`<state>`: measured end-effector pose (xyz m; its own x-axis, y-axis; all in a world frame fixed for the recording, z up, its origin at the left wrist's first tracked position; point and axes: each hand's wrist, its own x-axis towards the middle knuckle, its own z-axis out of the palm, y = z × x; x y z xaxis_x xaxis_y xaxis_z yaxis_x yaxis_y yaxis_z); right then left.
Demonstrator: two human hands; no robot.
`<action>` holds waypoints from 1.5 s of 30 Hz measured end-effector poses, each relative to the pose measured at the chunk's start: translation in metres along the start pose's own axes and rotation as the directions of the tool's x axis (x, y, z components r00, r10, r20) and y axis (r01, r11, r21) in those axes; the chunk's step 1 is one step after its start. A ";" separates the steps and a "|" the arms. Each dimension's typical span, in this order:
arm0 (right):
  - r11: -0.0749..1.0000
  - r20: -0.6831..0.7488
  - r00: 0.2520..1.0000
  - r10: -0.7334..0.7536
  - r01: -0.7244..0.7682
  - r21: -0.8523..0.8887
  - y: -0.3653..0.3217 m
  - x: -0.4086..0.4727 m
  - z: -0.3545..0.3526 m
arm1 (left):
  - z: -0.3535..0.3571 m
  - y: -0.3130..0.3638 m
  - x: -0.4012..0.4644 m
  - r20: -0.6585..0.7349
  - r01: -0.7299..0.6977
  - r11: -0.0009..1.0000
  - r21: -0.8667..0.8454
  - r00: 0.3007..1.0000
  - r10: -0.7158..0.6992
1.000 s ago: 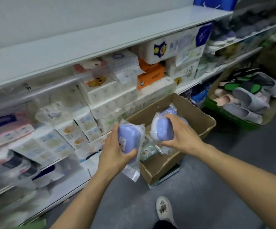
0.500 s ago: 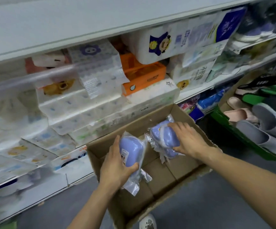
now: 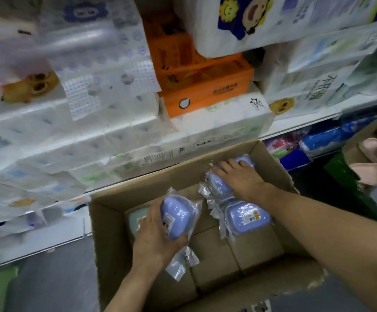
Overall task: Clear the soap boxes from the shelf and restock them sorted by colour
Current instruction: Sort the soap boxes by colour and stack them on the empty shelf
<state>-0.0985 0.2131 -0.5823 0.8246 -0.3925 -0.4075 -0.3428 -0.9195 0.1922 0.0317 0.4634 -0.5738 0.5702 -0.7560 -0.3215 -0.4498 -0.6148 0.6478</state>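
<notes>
An open cardboard box (image 3: pixel 113 242) stands on the floor below the shelf. My left hand (image 3: pixel 155 237) grips a purple soap box in a clear wrapper (image 3: pixel 179 216) low inside the cardboard box. My right hand (image 3: pixel 239 179) presses down on another wrapped purple soap box (image 3: pixel 217 184) at the box's far right. A third purple soap box (image 3: pixel 247 218) with a label lies just in front of it. A pale green soap box (image 3: pixel 137 219) shows partly behind my left hand.
Shelves (image 3: pixel 307 122) above the box hold stacked tissue packs (image 3: pixel 81 122) and an orange tissue carton (image 3: pixel 207 86). A green crate with slippers (image 3: pixel 372 154) stands to the right. Grey floor (image 3: pixel 54 282) lies to the left of the box.
The view has dropped closer to the box. Both hands have lowered their purple soap boxes deeper into it. A third purple box now shows beside my right arm.
</notes>
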 end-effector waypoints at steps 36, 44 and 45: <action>0.929 0.036 0.999 0.006 -0.019 0.371 0.113 -0.107 -0.002 | 0.153 0.159 0.019 0.134 -0.133 0.841 0.524 0.988 0.073; 0.919 -0.188 0.981 0.048 0.030 0.393 0.066 -0.155 -0.084 | 0.045 0.160 -0.057 -0.386 0.012 0.888 0.460 0.903 0.189; 0.915 -0.228 0.973 0.044 0.052 0.400 0.055 -0.162 -0.094 | 0.032 0.159 -0.069 -0.423 0.034 0.893 0.450 0.888 0.180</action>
<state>-0.2086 0.2282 -0.4215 0.8895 -0.4182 -0.1840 -0.4506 -0.8693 -0.2029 -0.1009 0.4108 -0.4707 0.7164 -0.6867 0.1232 -0.6914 -0.6752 0.2570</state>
